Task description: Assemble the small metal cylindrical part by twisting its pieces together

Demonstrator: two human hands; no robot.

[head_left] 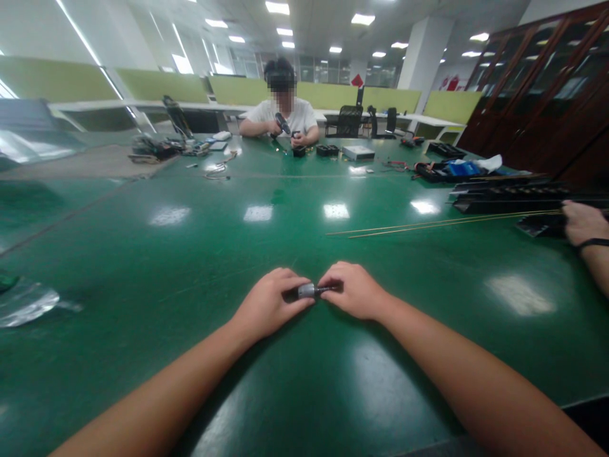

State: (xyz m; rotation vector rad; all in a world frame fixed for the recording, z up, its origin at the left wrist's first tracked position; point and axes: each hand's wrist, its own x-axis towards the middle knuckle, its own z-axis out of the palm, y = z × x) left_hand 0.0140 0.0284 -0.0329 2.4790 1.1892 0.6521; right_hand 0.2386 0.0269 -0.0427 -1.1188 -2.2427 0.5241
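Note:
Close in front of me, both hands meet over the green table (247,254). My left hand (271,301) is closed, thumb and fingers around a small silver cylinder (307,291). A thin dark rod (327,289) points from the cylinder's right end toward my right hand (354,289). That hand is closed too, its thumb and fingertips pinching the rod. Both pieces lie in one line, level and just above or on the tabletop. Whether they are joined I cannot tell, and their exact kind is too small to make out.
Across the table a person (280,114) holds a power drill (282,123). At the right edge another person's hand (585,222) rests by black metal profiles (514,197) and long thin rods (428,225). A tool bag (442,170) lies behind; clear plastic (28,303) is at left.

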